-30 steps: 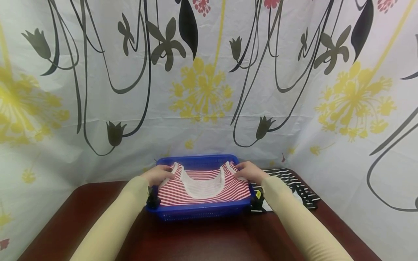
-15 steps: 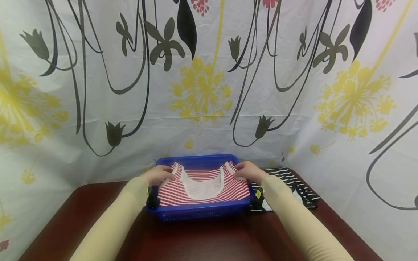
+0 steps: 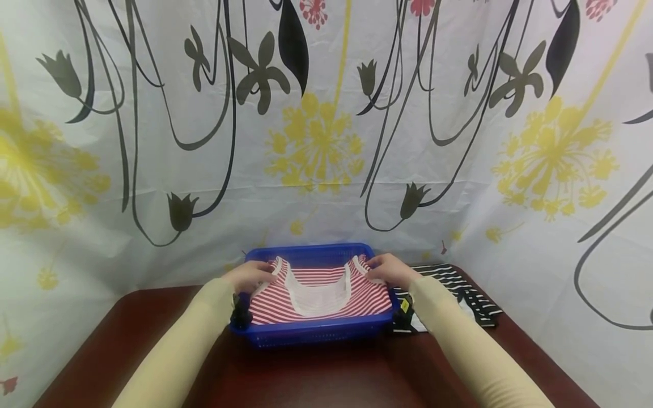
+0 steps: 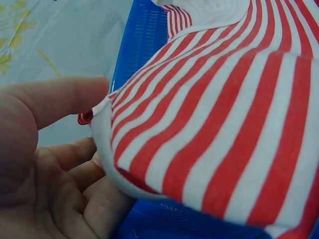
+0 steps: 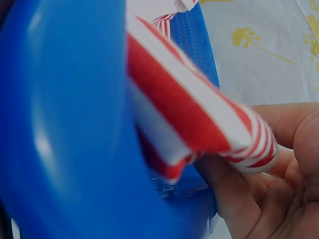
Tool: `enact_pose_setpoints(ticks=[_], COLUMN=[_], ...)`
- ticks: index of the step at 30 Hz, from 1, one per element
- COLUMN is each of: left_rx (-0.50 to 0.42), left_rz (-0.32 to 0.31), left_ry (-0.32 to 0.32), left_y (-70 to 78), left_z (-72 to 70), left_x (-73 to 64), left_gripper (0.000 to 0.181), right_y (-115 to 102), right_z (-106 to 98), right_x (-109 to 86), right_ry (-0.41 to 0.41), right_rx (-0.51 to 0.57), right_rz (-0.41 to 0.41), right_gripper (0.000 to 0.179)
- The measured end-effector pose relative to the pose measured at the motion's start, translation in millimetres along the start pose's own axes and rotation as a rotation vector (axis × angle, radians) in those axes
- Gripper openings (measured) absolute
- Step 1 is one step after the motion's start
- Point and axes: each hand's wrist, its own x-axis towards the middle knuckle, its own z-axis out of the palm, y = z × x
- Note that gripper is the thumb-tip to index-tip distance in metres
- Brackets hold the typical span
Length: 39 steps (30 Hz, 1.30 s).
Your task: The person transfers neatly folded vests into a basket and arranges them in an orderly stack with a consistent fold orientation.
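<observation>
**Two-Hand Shoulder Hold, Striped Garment in Basket**

The flower-patterned curtain (image 3: 326,153) hangs behind the basket, which is the reference point throughout. The dark red table (image 3: 306,377) supports the basket and extends to both sides of it. The blue basket (image 3: 318,327) stands near the table's far edge. The red-and-white striped garment (image 3: 320,300) lies within the basket's rim, neckline towards the far side; how much of it rests on the basket floor cannot be told. The black-and-white striped clothing (image 3: 476,303) lies on the table, right of the basket.

The left hand (image 3: 251,275) pinches the garment's left shoulder at the basket's left side, thumb above and fingers below the white edging (image 4: 103,137). The right hand (image 3: 391,270) pinches the opposite shoulder at the basket's right side (its thumb tip is hidden by cloth).

The step in hand appears to be a matched shoulder hold. The next move, in our judgement, calls for both hands acting together, with even tension and the cloth clear of the basket's rim.
</observation>
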Motion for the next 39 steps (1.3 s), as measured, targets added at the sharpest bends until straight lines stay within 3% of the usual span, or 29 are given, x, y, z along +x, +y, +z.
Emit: enact_pose_setpoints(ticks=[17, 29, 39], left_rx=[0.001, 0.083, 0.038], left_rz=[0.000, 0.010, 0.000], left_ry=[-0.022, -0.011, -0.018], left_y=[2.5, 0.2, 1.9], left_z=[0.8, 1.3, 1.6], left_x=[0.1, -0.5, -1.9], left_gripper=[0.064, 0.065, 0.061], right_y=[1.4, 2.0, -2.0], right_z=[-1.1, -0.1, -0.3], right_x=[1.5, 2.3, -0.3], right_ry=[-0.009, -0.009, -0.013], right_rx=[-0.017, -0.048, -0.044], right_rz=[-0.008, -0.021, -0.010], right_gripper=[0.052, 0.051, 0.050])
